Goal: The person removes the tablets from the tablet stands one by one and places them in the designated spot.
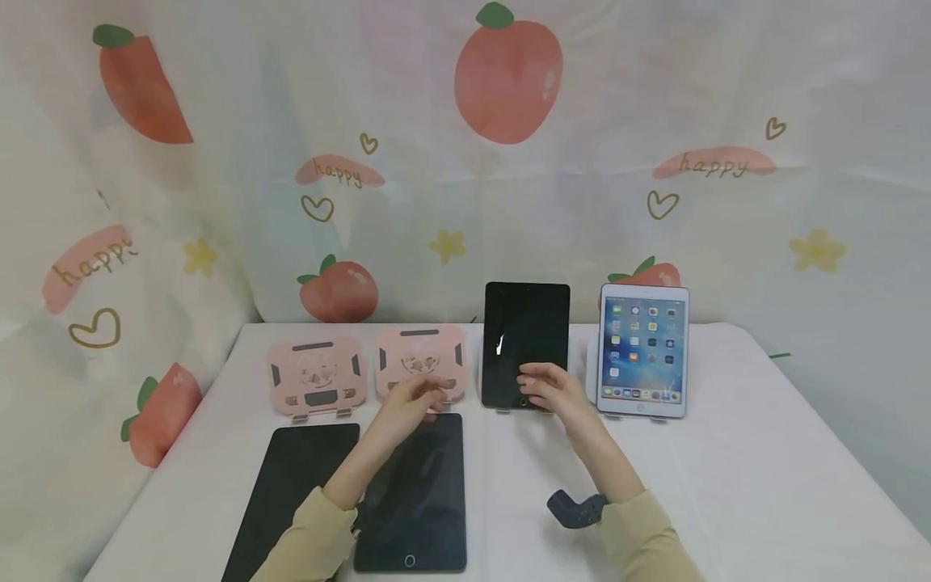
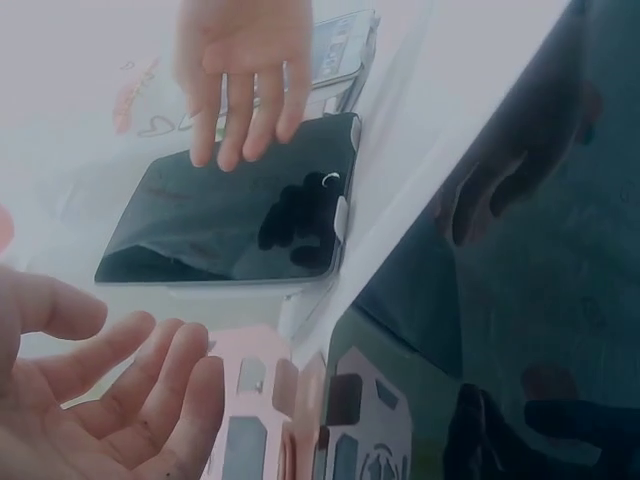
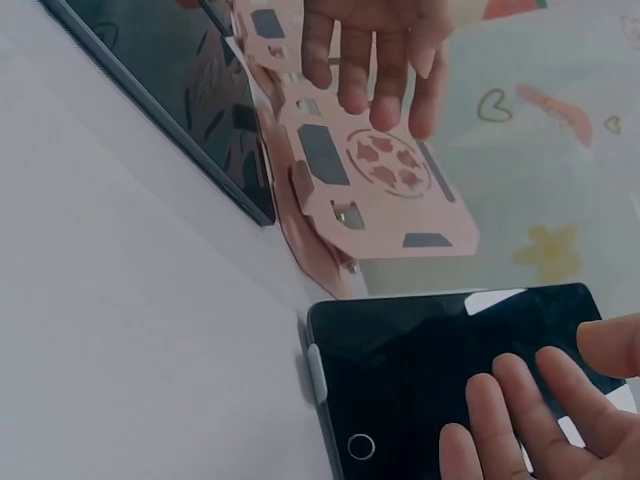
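Observation:
My left hand (image 1: 416, 398) hovers in front of a pink tablet stand (image 1: 398, 356), above the far end of a black tablet (image 1: 418, 485) lying on the table. Its fingers are loosely bent, and nothing is in them in the left wrist view. My right hand (image 1: 553, 386) is in front of a second black tablet (image 1: 520, 323), which leans upright on a stand with its screen dark. In the right wrist view the right hand's fingers (image 3: 490, 415) are spread, holding nothing, and overlap that tablet's screen. Both palms roughly face each other.
Another pink stand (image 1: 317, 376) stands at the left, bearing no tablet. Below it a further black tablet (image 1: 291, 461) lies flat. A white tablet (image 1: 643, 347) with a lit home screen stands at the right. A fruit-print curtain (image 1: 407, 97) hangs behind the white table (image 1: 749, 469).

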Demonstrator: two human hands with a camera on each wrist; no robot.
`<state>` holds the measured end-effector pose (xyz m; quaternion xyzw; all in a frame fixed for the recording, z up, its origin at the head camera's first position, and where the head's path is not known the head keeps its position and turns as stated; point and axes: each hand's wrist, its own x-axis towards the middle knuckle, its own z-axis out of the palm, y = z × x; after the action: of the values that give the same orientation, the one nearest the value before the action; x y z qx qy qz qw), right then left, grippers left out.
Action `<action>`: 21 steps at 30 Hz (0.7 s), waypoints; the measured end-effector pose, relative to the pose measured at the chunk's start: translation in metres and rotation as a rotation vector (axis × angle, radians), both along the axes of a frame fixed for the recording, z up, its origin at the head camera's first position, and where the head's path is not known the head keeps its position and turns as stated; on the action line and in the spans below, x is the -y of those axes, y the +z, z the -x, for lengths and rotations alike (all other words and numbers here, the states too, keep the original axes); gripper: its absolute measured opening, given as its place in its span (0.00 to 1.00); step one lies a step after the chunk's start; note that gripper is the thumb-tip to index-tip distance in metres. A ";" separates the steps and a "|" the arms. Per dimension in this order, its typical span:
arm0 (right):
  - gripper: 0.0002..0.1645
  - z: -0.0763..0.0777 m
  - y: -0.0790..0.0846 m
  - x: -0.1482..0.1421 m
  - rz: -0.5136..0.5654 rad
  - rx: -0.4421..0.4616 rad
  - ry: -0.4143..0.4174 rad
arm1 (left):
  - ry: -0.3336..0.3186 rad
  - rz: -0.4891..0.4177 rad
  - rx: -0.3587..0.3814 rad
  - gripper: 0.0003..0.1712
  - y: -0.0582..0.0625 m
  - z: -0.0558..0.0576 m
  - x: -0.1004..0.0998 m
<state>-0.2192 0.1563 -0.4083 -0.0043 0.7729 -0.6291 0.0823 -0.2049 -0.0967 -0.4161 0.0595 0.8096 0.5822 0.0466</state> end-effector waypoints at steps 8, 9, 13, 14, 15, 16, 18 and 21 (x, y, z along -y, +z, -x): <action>0.23 0.009 0.005 -0.014 0.000 -0.035 -0.036 | 0.022 0.051 -0.047 0.13 0.005 0.013 -0.008; 0.23 0.010 0.006 -0.015 -0.003 -0.040 -0.043 | 0.019 0.040 -0.058 0.13 0.006 0.015 -0.008; 0.23 0.014 0.008 -0.021 -0.013 -0.069 -0.083 | 0.023 0.013 -0.076 0.12 0.009 0.022 -0.012; 0.23 0.015 0.008 -0.022 -0.016 -0.071 -0.096 | 0.023 0.012 -0.077 0.13 0.009 0.024 -0.012; 0.23 0.016 0.008 -0.023 -0.021 -0.077 -0.105 | 0.024 0.014 -0.076 0.13 0.010 0.025 -0.013; 0.23 0.018 0.009 -0.025 -0.024 -0.079 -0.113 | 0.029 0.019 -0.069 0.13 0.010 0.027 -0.013; 0.23 0.021 0.010 -0.027 -0.033 -0.087 -0.128 | 0.035 0.026 -0.063 0.13 0.012 0.030 -0.014; 0.23 0.025 0.012 -0.033 -0.043 -0.105 -0.140 | 0.038 0.016 -0.058 0.13 0.015 0.035 -0.017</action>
<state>-0.2441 0.1888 -0.3962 0.0187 0.7880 -0.6154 -0.0023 -0.2398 -0.0798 -0.4014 0.0606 0.8162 0.5745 0.0123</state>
